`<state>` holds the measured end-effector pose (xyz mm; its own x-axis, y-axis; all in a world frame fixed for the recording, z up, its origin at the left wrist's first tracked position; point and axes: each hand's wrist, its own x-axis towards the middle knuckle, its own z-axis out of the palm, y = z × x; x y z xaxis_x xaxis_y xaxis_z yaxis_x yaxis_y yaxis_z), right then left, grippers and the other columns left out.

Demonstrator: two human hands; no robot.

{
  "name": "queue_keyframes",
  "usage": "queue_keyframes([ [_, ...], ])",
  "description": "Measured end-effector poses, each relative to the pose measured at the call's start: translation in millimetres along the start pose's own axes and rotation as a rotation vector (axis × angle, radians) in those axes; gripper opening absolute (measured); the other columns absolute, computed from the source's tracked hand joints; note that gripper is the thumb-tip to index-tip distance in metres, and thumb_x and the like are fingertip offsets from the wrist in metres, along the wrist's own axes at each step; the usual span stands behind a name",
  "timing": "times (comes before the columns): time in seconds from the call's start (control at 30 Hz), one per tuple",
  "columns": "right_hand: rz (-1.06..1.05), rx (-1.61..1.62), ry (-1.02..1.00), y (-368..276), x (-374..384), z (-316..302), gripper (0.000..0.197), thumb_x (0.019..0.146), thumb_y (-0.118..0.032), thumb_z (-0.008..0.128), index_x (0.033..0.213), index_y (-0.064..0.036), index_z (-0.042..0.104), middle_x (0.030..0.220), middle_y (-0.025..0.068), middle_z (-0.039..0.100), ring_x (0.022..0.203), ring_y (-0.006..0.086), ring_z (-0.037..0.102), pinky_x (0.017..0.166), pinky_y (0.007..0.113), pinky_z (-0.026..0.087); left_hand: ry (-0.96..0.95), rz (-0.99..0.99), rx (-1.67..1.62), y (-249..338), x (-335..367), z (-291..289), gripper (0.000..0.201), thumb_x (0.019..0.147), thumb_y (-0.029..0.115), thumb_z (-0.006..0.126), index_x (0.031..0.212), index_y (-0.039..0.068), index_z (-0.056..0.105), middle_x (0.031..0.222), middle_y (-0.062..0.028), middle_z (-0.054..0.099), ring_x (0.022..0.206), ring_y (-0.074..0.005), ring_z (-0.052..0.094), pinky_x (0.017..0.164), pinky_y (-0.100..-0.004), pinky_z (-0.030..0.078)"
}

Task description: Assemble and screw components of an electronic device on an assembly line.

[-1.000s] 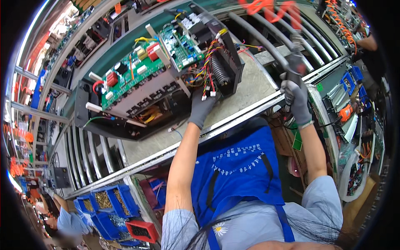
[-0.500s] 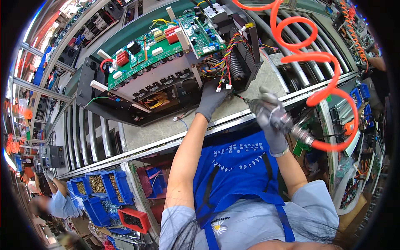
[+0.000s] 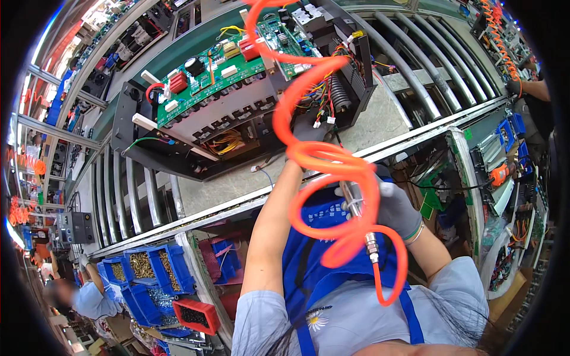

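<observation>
On the bench stands a black metal chassis (image 3: 127, 127) with a green circuit board (image 3: 208, 83) along its top and a coil of black tubing and multicoloured wires at its right end. My left hand (image 3: 307, 132), in a grey glove, reaches to the chassis's lower right, below the white wire plugs (image 3: 323, 121); its fingers are hidden by shadow and hose. In its grey glove, my right hand (image 3: 399, 209) is wrapped round a metal air screwdriver (image 3: 352, 199), held over the bench's front edge. An orange coiled air hose (image 3: 285, 113) runs from the tool and loops across the view.
Metal rollers (image 3: 415, 65) lie right of the chassis, more at its left. Blue bins (image 3: 169, 267) of screws and a red bin (image 3: 196, 316) stand at lower left. Circuit boards and an orange-bodied tool (image 3: 500, 174) lie at right. Other people work at both sides.
My right hand has turned, bringing the screwdriver's rear end down and left. The orange hose has swung left, now crossing in front of the chassis and my left hand. My left hand stays at the chassis.
</observation>
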<state>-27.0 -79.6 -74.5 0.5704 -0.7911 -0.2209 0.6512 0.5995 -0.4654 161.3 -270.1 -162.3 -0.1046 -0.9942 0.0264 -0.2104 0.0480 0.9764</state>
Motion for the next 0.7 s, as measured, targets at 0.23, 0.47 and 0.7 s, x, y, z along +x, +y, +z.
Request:
queue_keyframes([
  [0.23,0.078,-0.753,0.253,-1.1,-4.4,-24.9,0.073,0.085,-0.014,0.067,0.145,-0.0063,0.027,0.109,0.0106,0.058,0.098,0.0173,0.061,0.085,0.03,0.051,0.02,0.125,-0.019,-12.4,6.7,-1.2,0.017,0.078,0.004,0.072,0.091,-0.002,0.062,0.08,-0.006,0.065,0.064,-0.0137,0.063,0.052,-0.0255,0.057],
  [0.47,0.025,-0.58,0.275,-12.5,-33.2,3.1,0.075,0.08,-0.014,0.068,0.144,-0.0065,0.029,0.094,0.0094,0.06,0.079,0.0168,0.063,0.068,0.029,0.053,-0.041,-0.017,-0.202,27.5,-8.6,3.7,0.029,0.078,0.015,0.067,0.101,-0.003,0.065,0.081,-0.0116,0.066,0.057,-0.0163,0.065,0.05,-0.0292,0.051],
  [0.7,-0.033,-0.453,0.323,1.0,-27.0,9.6,0.077,0.073,-0.014,0.065,0.142,-0.0073,0.031,0.078,0.0088,0.058,0.055,0.0159,0.059,0.048,0.026,0.05,-0.051,-0.073,-0.243,24.9,-9.3,0.2,0.031,0.077,0.011,0.069,0.105,-0.001,0.065,0.085,-0.0099,0.066,0.06,-0.0142,0.064,0.052,-0.0289,0.053],
])
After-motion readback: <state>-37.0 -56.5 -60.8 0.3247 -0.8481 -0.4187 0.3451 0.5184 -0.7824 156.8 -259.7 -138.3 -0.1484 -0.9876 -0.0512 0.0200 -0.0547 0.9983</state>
